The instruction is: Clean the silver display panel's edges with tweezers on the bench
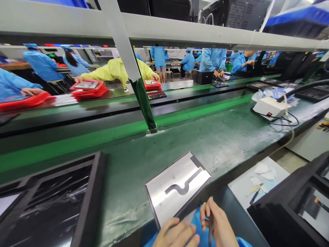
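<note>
A flat silver metal panel [177,187] with a dark S-shaped flex cable on it lies on the green bench, overhanging the near edge. My left hand [176,235] sits just below it at the bottom of the view, its fingers curled together over blue cloth. Beside it, my right hand [218,226] pinches a thin dark tool [210,228] that points down. Neither hand touches the panel.
A black tray [84,202] of plastic-covered compartments lies at the left, and more black trays [295,206] at the right. A white box with cables [269,107] sits far right. A slanted post [144,99] stands mid-bench. Other workers in blue and yellow coats sit across the conveyor [102,106].
</note>
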A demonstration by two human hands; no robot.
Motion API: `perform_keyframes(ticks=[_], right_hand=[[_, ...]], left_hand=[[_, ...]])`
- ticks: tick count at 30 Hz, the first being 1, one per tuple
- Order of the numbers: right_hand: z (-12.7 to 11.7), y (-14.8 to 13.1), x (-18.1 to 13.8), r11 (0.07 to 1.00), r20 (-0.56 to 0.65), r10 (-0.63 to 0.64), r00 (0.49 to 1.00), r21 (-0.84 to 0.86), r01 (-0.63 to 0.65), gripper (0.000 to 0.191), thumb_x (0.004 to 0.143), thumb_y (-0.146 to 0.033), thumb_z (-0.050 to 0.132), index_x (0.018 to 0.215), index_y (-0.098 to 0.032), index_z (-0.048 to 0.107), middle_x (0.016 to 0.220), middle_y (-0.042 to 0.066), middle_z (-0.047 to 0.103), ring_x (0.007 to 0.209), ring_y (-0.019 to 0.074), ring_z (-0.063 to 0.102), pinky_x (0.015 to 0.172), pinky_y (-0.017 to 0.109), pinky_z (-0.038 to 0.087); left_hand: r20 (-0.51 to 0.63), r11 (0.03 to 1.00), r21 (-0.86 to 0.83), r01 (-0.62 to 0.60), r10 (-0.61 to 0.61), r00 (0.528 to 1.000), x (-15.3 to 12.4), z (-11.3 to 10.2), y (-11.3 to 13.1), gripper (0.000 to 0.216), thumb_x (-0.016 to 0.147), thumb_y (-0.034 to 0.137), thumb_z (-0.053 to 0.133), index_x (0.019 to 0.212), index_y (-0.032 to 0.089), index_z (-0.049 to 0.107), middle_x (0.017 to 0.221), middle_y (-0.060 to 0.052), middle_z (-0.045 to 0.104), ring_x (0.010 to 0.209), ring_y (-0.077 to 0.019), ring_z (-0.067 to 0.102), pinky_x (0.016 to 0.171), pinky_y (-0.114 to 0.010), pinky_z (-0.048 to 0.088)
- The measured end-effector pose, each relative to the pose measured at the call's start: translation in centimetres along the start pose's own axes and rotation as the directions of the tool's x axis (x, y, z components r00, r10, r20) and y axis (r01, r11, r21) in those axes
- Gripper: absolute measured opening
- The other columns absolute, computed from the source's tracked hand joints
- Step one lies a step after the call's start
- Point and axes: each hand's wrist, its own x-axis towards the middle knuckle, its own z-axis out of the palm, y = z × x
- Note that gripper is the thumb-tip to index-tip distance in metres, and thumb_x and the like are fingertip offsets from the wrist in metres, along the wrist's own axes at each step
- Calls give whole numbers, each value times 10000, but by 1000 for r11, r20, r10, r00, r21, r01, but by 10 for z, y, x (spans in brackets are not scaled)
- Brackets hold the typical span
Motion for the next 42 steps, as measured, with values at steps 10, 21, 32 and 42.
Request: perform_keyframes(ticks=[10, 21, 32, 42], right_hand=[[-19, 9, 18, 827, -250, -413, 875, -506, 246, 479, 763, -665, 657, 803, -197, 750, 627, 14, 607, 565, 174, 559, 500, 265, 472], [-37, -36, 39, 793, -234, -490, 839, -520, 318, 711, 783, -638, 649, 1264, -116, 670, 500, -76, 370, 460, 120, 346, 423, 241, 334], [3, -22, 21, 548, 224, -486, 845, -674, 494, 327, 921, -308, 509, 1099, -216, 766, 632, 6, 560, 541, 149, 511, 520, 256, 461], [-40, -22, 25, -96, 594, -459, 660, -772, 628, 896, 718, 69, 314, 1491, -378, 392, 1459, -26, 523, 953, 171, 731, 805, 295, 603]], left_hand=[[134, 965, 241, 103, -138, 981, -23, -19, -41, 543, 926, 87, 438, 1469, 110, 414, 1342, -115, 635, 1283, -221, 566, 1164, -341, 340], [58, 944, 91, 317, -322, 945, -30, -6, -39, 560, 995, 125, 331, 1529, 291, 304, 1352, -46, 632, 1293, -193, 539, 1154, -362, 354], [10, 958, 60, 281, -282, 959, 21, -57, -48, 549, 919, 46, 492, 1438, 227, 488, 1331, -36, 647, 1245, -221, 595, 1144, -343, 388], [-66, 912, 12, 411, -409, 910, 35, -61, -52, 473, 923, 98, 548, 1367, 258, 564, 1299, -7, 669, 1174, -198, 651, 1125, -328, 414]])
